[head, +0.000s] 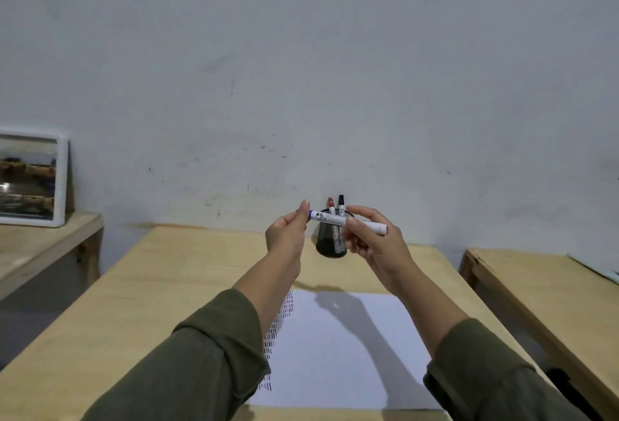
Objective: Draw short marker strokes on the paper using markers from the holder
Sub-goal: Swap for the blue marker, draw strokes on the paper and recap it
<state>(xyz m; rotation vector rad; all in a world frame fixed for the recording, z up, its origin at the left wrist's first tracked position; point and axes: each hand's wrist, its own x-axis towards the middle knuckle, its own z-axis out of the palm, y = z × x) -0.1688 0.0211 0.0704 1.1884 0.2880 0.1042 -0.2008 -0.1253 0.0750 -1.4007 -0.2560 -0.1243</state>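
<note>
A white marker with a blue cap (338,220) lies level in the air between both hands, in front of the black mesh holder (330,246). My left hand (287,233) pinches its blue cap end. My right hand (375,239) grips the white barrel. A red marker (331,204) and a black marker (341,203) stand upright in the holder. White paper (345,347) lies on the wooden table (167,286) below my arms, with columns of short red and dark strokes (279,323) along its left edge, partly hidden by my left forearm.
A framed picture (31,179) leans on the wall on a low wooden shelf (43,243) at left. A second wooden table (549,290) stands at right, a gap between it and mine. The grey wall rises just behind the holder.
</note>
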